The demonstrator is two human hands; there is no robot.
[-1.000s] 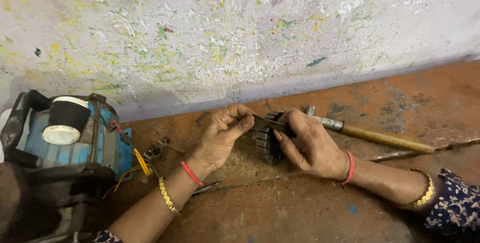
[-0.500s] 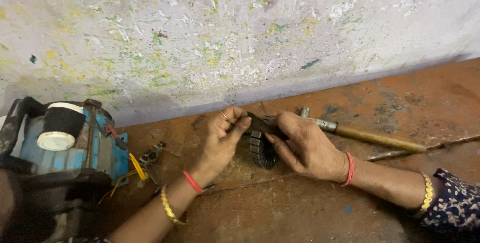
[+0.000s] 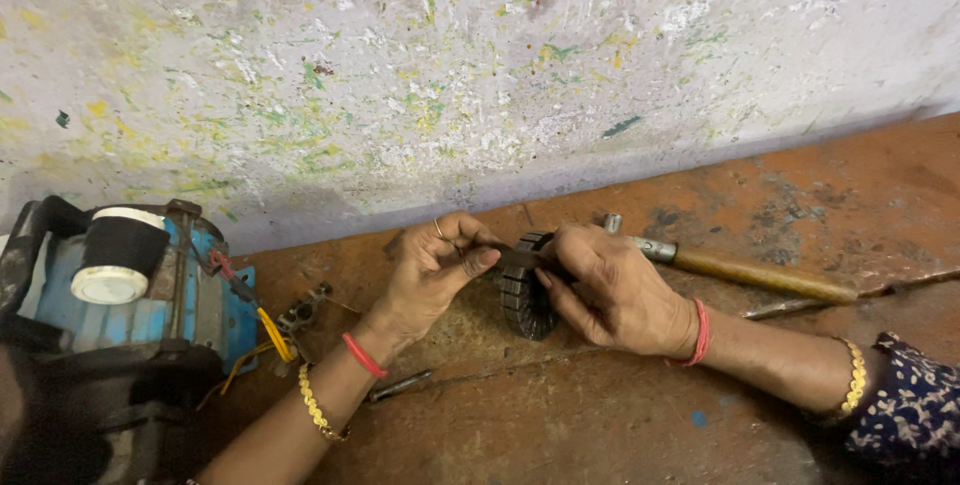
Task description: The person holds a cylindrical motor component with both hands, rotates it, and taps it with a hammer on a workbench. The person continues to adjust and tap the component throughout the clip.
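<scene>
A dark, slotted metal core (image 3: 523,297), round like a motor stator, stands on edge on the rusty brown floor (image 3: 640,425). My right hand (image 3: 615,290) grips its right side, fingers wrapped over the top. My left hand (image 3: 435,270) pinches at its upper left edge with thumb and forefinger; what lies between those fingers is too small to make out. Both wrists wear red thread and gold bangles.
A blue electric motor (image 3: 130,290) with a black and white capacitor sits at the left, yellow wires trailing from it. A wooden-handled hammer (image 3: 745,270) lies behind my right hand. A thin metal rod (image 3: 400,385) rests under my left wrist. A paint-spattered wall (image 3: 480,75) rises close behind.
Both hands stay on the core with only small finger shifts. The view has drifted slightly.
</scene>
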